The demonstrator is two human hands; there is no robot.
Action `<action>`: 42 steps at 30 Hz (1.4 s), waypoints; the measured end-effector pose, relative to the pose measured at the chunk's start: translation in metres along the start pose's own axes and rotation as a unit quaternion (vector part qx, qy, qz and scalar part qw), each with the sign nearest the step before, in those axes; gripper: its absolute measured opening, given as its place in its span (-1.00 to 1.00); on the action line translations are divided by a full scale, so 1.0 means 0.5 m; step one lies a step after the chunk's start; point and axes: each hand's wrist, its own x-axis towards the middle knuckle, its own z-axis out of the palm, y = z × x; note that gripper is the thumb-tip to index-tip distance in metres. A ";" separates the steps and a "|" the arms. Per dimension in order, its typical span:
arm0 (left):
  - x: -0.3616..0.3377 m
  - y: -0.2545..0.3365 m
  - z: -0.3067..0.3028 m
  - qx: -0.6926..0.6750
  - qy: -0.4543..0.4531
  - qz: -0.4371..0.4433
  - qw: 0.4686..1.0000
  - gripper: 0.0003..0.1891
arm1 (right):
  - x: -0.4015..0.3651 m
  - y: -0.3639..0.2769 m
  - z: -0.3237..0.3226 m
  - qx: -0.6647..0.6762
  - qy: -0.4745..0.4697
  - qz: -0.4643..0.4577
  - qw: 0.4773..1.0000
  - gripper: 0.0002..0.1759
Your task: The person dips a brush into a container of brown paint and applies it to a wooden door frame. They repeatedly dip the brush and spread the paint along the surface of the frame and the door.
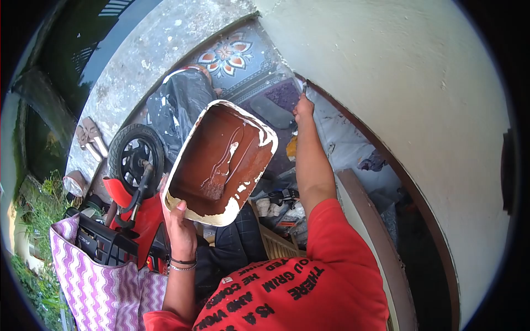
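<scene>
My left hand (179, 220) grips the near rim of a white paint tray (221, 160) coated inside with brown paint, holding it up in front of me. A paint-covered brush lies in the tray's brown pool. My right hand (303, 107) is stretched far forward and closed on a small brush handle (304, 87), its tip at the edge where the cream wall (386, 71) meets the brown door frame (381, 149). The bristles are hidden against the wall.
Below me stands a red motorbike with a black wheel (135, 157), a purple wavy-striped cloth (94, 281) and a pair of sandals (91, 138) on the concrete. A patterned floor mat (232, 55) and a black bag (185, 99) lie further off.
</scene>
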 end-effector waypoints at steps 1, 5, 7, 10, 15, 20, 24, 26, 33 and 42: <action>-0.003 0.004 -0.001 -0.003 -0.002 0.001 1.000 -0.45 | -0.009 -0.005 -0.004 -0.004 -0.001 0.001 1.000 -0.69; -0.016 0.016 -0.017 -0.009 -0.004 0.010 1.000 -0.46 | -0.025 -0.007 -0.030 0.016 -0.025 0.001 1.000 -0.63; -0.020 0.022 -0.025 -0.012 -0.005 0.012 1.000 -0.47 | -0.043 -0.013 -0.042 0.014 -0.019 -0.005 1.000 -0.64; -0.032 0.036 -0.033 -0.018 -0.007 0.016 1.000 -0.48 | -0.063 -0.014 -0.065 0.015 -0.015 -0.012 1.000 -0.65; -0.038 0.047 -0.046 -0.019 -0.006 0.019 1.000 -0.49 | -0.099 -0.008 -0.082 0.013 -0.006 -0.040 0.999 -0.70; -0.016 0.043 -0.044 0.005 0.008 0.013 1.000 -0.48 | -0.052 -0.005 -0.066 -0.044 -0.008 -0.040 0.998 -0.72; 0.018 0.005 -0.063 0.002 0.027 -0.034 0.999 -0.44 | 0.021 0.009 -0.030 -0.082 0.014 -0.035 0.996 -0.72; 0.034 -0.008 -0.059 -0.003 0.035 -0.052 0.998 -0.41 | 0.063 0.016 -0.018 -0.131 0.000 -0.002 0.991 -0.54; 0.061 -0.030 -0.048 -0.012 0.071 -0.062 0.996 -0.38 | 0.144 0.030 0.042 -0.177 0.030 -0.007 0.984 -0.50; 0.051 -0.018 -0.044 -0.016 0.058 -0.052 0.997 -0.40 | 0.096 0.021 0.014 -0.152 0.026 -0.020 0.988 -0.57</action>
